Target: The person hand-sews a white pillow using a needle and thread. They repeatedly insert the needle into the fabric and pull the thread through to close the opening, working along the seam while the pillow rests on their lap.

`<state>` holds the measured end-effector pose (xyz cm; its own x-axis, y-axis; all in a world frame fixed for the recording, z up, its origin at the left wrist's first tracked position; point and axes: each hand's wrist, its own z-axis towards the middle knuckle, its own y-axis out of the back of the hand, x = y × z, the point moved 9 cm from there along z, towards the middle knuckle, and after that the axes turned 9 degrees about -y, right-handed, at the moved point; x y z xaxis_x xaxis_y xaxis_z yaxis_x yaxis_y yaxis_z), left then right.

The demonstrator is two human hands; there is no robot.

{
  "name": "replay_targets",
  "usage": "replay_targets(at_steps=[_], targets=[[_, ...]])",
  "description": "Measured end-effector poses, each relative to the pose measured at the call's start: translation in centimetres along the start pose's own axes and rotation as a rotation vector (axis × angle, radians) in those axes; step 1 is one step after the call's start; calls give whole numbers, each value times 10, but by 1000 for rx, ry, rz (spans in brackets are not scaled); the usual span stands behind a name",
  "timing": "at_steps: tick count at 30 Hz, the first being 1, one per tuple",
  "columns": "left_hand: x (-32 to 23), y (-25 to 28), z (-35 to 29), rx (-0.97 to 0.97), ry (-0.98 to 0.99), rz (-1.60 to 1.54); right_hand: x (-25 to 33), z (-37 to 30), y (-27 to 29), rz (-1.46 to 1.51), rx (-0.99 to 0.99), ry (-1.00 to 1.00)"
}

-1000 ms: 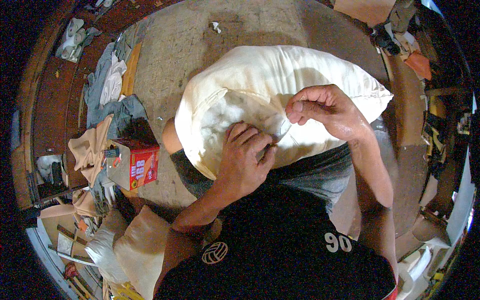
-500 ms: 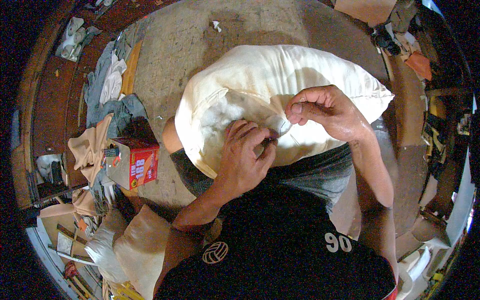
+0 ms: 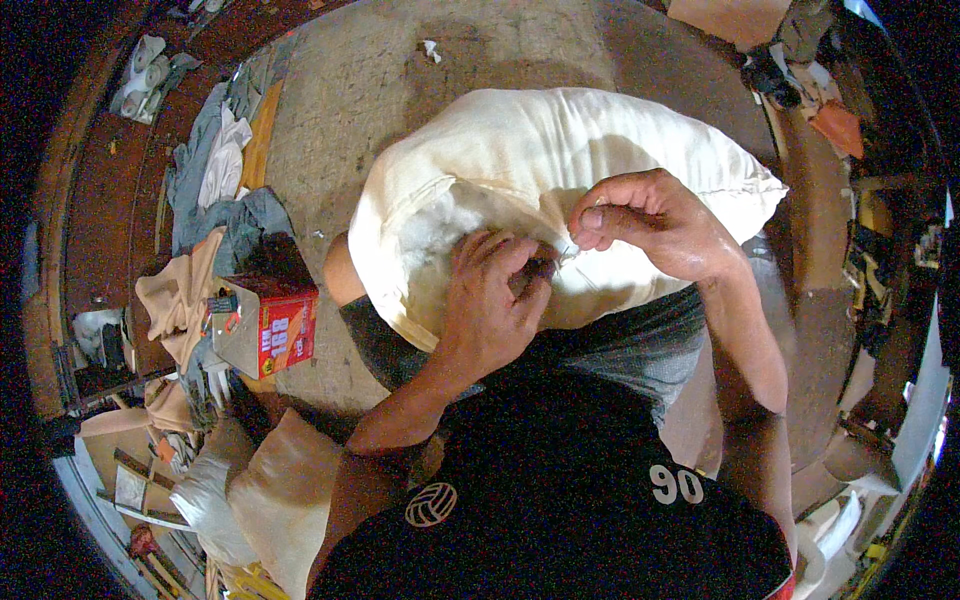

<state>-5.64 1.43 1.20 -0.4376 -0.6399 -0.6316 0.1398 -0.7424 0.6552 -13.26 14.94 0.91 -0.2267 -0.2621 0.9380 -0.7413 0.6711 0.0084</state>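
Note:
A plump cream cushion (image 3: 620, 125) lies across my lap, its side gaping so that white stuffing (image 3: 440, 225) shows. My left hand (image 3: 490, 300) is at the near edge of the gap, thumb and fingers closed on the cushion cover (image 3: 585, 295); the pinch itself is partly hidden. Just to the right, above the cloth, my right hand (image 3: 655, 225) is closed in a pinch. A thin needle (image 3: 567, 248) sticks out from its fingertips toward the left hand, small and hard to see.
To the left stands a red and silver tin (image 3: 285, 330) with small things on top. Beside it lie grey and tan cloths (image 3: 185, 290). More pale cushions (image 3: 285, 500) are at the lower left. Fabric scraps (image 3: 835, 130) lie at the far right, on a worn board floor (image 3: 340, 120).
My left hand has shifted slightly, its fingers curling more at the gap's edge. The right hand stays nearly in place, still pinching.

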Motion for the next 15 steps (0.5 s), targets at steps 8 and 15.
replay_targets(at_steps=[8,15], targets=[[-2,-4,9,-15,-7,-48,-3,5,4,219,-136,144],[-5,-5,8,67,-54,112,-4,1,5,-220,-368,-39]])
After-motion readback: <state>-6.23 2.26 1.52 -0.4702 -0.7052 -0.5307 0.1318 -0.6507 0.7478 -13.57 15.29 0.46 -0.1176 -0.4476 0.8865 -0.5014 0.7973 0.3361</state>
